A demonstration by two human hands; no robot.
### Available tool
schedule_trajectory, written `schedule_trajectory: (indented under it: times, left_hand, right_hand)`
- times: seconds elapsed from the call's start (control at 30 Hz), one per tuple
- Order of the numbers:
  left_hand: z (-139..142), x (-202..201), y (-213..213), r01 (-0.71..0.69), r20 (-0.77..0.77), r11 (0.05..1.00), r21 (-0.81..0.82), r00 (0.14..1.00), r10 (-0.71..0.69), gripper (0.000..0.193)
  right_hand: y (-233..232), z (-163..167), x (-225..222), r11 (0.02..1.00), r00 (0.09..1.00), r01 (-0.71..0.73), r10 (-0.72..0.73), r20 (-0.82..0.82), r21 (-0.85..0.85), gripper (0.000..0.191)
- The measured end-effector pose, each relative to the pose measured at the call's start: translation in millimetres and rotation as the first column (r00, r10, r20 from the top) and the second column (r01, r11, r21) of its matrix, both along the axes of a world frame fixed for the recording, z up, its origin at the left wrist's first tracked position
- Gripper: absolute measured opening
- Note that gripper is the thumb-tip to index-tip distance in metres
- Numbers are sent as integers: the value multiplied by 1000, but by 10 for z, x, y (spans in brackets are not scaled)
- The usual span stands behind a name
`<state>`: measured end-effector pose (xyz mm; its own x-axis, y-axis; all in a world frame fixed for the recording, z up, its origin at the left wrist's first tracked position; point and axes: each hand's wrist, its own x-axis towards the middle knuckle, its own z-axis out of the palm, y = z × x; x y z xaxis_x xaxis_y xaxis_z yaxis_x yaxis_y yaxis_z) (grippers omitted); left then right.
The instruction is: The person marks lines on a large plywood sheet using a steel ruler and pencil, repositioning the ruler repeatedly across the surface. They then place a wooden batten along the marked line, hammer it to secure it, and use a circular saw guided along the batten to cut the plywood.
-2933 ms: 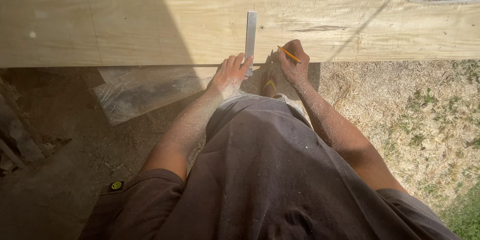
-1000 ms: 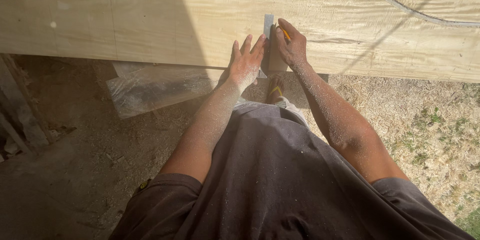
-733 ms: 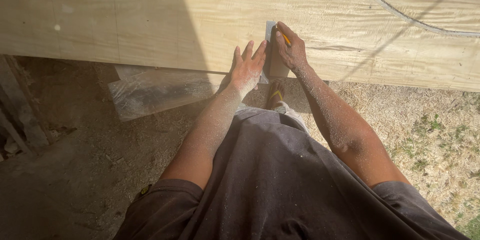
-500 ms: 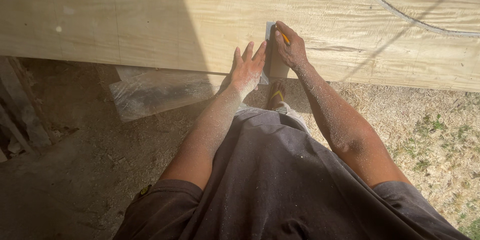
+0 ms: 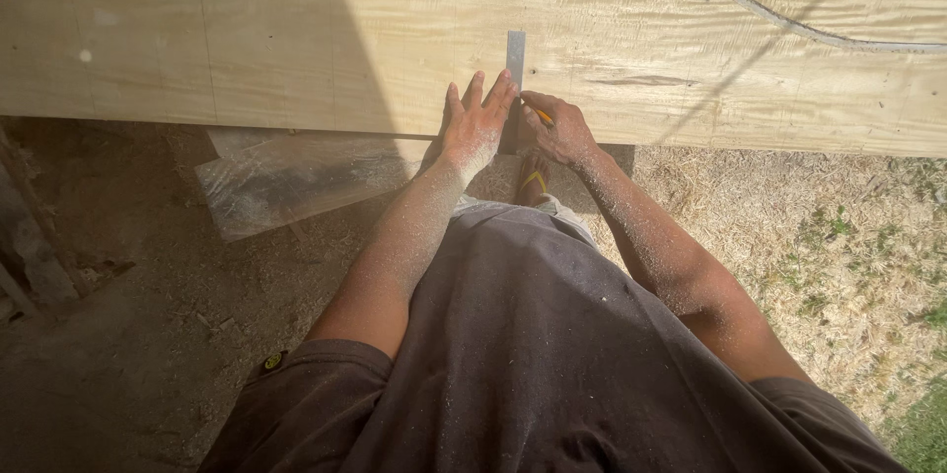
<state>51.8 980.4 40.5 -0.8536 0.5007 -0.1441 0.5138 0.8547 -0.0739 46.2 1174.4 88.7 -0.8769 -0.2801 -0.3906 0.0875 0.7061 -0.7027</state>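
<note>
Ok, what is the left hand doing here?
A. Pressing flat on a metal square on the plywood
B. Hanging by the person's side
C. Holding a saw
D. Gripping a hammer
A: the left hand lies flat beside the metal square on the plywood sheet, while the right hand holds a pencil.

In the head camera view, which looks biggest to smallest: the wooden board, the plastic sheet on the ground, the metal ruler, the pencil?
1. Wooden board
2. Plastic sheet
3. Metal ruler, partly hidden by the left hand
4. Pencil, mostly hidden in the right hand
</note>
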Motion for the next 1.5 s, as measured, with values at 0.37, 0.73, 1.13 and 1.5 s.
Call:
schedule_trajectory:
  times: [0.37, 0.73, 1.13, 1.5]
  left_hand:
    - [436, 45, 69, 20, 328, 997, -71, 945, 4, 118]
    - [206, 460, 395, 29, 94, 941, 336, 994, -64, 71]
    - [520, 148, 1541, -811, 828, -167, 561, 546, 128, 25]
    - [696, 167, 2526, -939, 749, 244, 243, 341, 568, 61]
  right_hand:
    - [153, 185, 600, 991, 959, -15, -24, 283, 132, 45]
    - [541, 236, 651, 902, 876, 433, -422, 233, 3, 39]
    - [2356, -126, 671, 731, 807, 571, -584, 93, -374, 25]
    - [3566, -246, 907, 753, 802, 597, -570, 179, -277, 29]
